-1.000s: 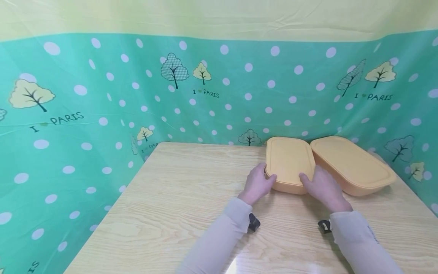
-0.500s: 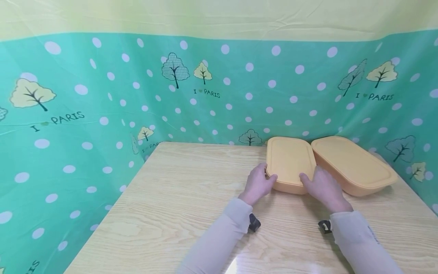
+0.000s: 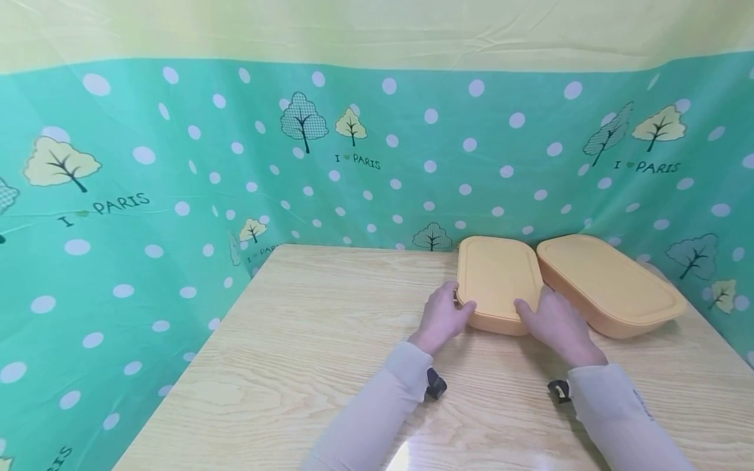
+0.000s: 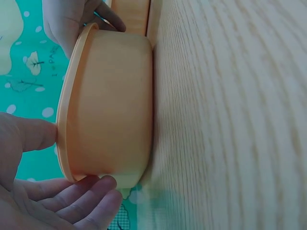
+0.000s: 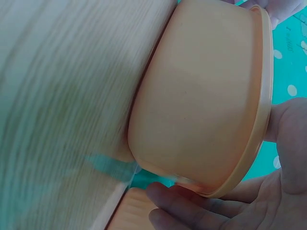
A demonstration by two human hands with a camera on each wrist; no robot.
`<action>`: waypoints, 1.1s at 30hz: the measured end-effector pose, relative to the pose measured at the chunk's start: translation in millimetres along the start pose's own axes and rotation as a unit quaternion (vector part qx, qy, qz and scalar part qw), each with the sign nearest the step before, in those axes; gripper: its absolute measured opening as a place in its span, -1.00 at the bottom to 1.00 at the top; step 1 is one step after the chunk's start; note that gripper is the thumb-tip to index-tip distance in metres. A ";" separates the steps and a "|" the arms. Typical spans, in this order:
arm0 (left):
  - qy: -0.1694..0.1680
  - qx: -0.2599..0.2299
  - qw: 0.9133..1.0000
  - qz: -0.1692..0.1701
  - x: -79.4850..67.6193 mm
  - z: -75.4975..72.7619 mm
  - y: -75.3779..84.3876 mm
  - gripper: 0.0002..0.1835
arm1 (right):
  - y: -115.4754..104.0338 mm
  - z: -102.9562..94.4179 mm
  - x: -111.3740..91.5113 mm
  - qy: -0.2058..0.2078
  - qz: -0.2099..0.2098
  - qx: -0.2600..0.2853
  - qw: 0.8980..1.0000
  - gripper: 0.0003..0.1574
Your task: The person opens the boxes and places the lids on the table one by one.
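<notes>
A smaller orange lidded container [image 3: 498, 275] stands on the table between the two hands, its lid on. My left hand [image 3: 443, 315] grips its left side near the front corner, thumb on the lid's edge and fingers against the side wall. On the opposite side my right hand [image 3: 556, 324] holds it the same way, thumb over the lid's rim. Both wrist views show the container's front wall [image 4: 112, 105], with its base down on the wood. Part of its right side is hidden behind the right hand.
A larger orange lidded container [image 3: 612, 281] sits close against the right side, angled toward the table's right edge. Behind the wooden table [image 3: 330, 340] hangs a green dotted curtain [image 3: 377, 163] with printed trees, which also covers the left side.
The head view has shifted very slightly. Both hands keep their hold, and the containers stay in place.
</notes>
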State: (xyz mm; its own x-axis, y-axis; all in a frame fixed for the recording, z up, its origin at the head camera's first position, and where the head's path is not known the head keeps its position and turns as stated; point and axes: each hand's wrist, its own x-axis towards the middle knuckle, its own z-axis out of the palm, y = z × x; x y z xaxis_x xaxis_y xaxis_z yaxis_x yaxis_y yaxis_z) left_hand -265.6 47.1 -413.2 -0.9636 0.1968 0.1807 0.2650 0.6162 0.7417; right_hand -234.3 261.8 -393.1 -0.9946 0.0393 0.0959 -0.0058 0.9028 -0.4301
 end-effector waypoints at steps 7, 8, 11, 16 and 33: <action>0.000 -0.003 1.000 -0.001 -0.9 -1.0 -0.5 -0.45 | 0.3 1.5 0.5 -0.001 0.003 0.001 1.000 0.07; 0.000 -0.004 1.000 -0.002 -1.1 -1.3 -0.3 -0.45 | 0.2 1.5 0.4 -0.001 0.003 0.001 1.000 0.07; 0.000 -0.008 1.000 -0.005 -1.2 -2.0 0.2 -0.45 | 0.3 1.5 0.4 0.002 0.002 -0.002 1.000 0.06; 0.000 -0.013 1.000 -0.006 -0.2 -1.8 0.9 -0.43 | 0.2 1.0 -0.2 0.001 0.007 -0.003 1.000 0.06; 0.000 -0.065 0.997 -0.034 2.9 -2.9 -5.7 -0.45 | 4.6 1.4 1.1 -0.014 -0.004 0.064 0.998 -0.03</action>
State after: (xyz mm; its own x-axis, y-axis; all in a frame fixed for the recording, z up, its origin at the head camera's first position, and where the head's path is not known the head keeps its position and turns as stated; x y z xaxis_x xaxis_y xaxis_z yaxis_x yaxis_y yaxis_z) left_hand -270.0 41.9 -415.0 -0.9793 0.1575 0.1269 0.1918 0.5239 0.8299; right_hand -235.7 265.3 -396.2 -0.9969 0.0193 0.0757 -0.0248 0.8409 -0.5406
